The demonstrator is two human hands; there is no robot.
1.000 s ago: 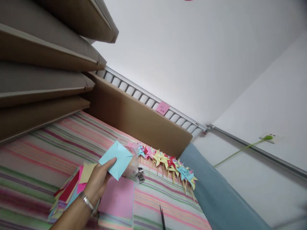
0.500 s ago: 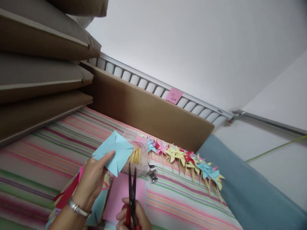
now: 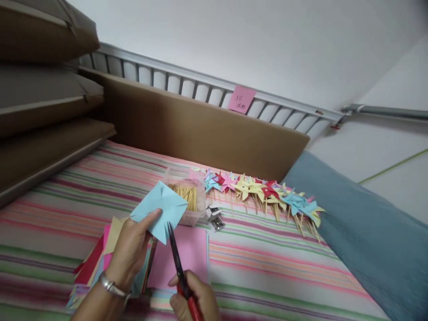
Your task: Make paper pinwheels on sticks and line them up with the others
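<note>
Left hand [image 3: 132, 243] pinches a light blue square paper sheet [image 3: 169, 203], thumb flat on the upper face, fingers underneath; silver metal bracelet [image 3: 113, 286] on that wrist. Right hand [image 3: 199, 294] is closed round the red handles of black-bladed scissors [image 3: 177, 258], blades pointing up and away, narrowly parted near the tips. Blue sheet is held roughly flat, turned like a diamond, with slits running in from corners, clearest at the top and bottom ones; middle uncut. It sits just beyond the left thumb, ahead of and to the left of the right hand; scissor tips are at its lower right edge beside the bottom slit, contact can't be told. Sheet is raised over a striped multicoloured cloth [image 3: 267, 272]. Below the hands, toward the near edge: messy pile of coloured paper [image 3: 94, 263] partly behind the left forearm, pink rectangular paper stack [image 3: 192, 254] between the hands. Farther back, a clear plastic box [image 3: 192, 219] of thin wooden sticks [image 3: 186, 195], partly covered by the sheet, small clear packet [image 3: 217, 223] just right of it. Coloured paper pinwheels [image 3: 245, 187] on sticks line the back edge, running toward the right edge.
</note>
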